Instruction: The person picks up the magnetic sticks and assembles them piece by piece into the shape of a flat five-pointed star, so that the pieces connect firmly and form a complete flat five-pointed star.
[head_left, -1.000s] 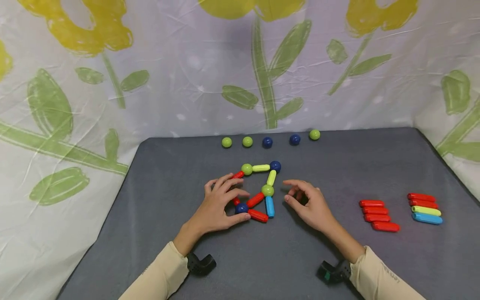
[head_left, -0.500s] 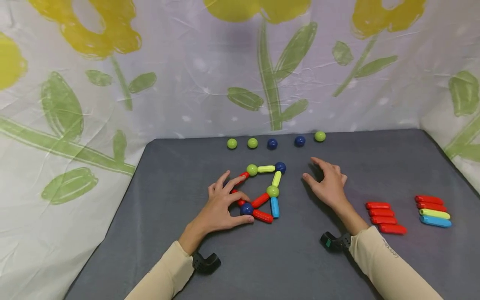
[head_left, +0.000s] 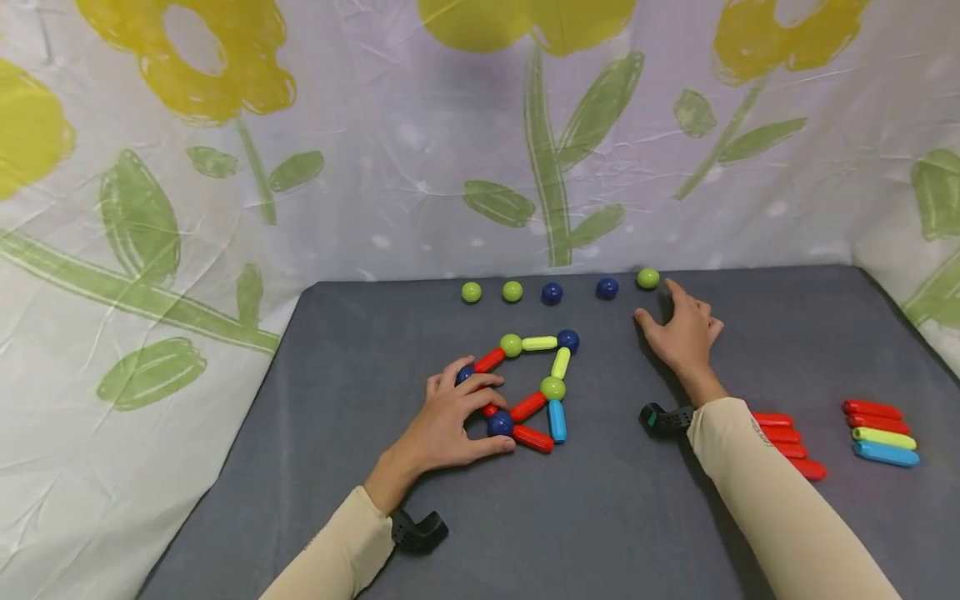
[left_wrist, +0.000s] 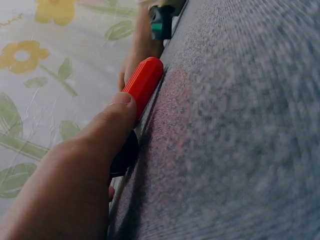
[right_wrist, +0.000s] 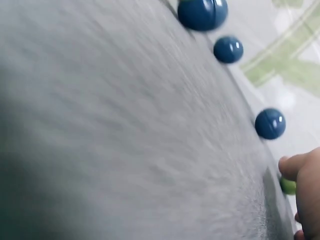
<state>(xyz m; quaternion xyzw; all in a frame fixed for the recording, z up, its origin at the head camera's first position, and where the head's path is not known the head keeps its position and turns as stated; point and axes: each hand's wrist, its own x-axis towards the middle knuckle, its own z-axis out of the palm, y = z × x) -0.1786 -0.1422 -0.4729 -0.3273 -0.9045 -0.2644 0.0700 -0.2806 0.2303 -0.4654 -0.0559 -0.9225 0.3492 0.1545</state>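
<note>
A frame of joined toy sticks and balls lies on the table, with red, yellow and light-blue sticks. My left hand (head_left: pixel 450 421) holds it at its near left corner, fingers and thumb bent round a dark blue ball (head_left: pixel 500 423). In the left wrist view the thumb (left_wrist: pixel 117 107) lies against a ribbed red stick (left_wrist: pixel 146 82). At the far side, my right hand (head_left: pixel 684 329) reaches forward with thumb and index finger spread and nothing between them. The index fingertip is close to a loose green ball (head_left: pixel 647 278), which the thumb partly hides in the right wrist view.
Loose balls line the table's back edge, among them a dark blue ball (head_left: pixel 607 288) and a green ball (head_left: pixel 471 292). Several red sticks (head_left: pixel 780 435) lie partly behind the right sleeve. Another stack with a blue stick (head_left: pixel 886 453) lies farther right. A flowered cloth (head_left: pixel 375 167) hangs behind.
My right hand has moved away from the frame, forward and right, to the row of balls, its thumb and index finger spreading. The left hand stays at the frame. The head view has shifted slightly.
</note>
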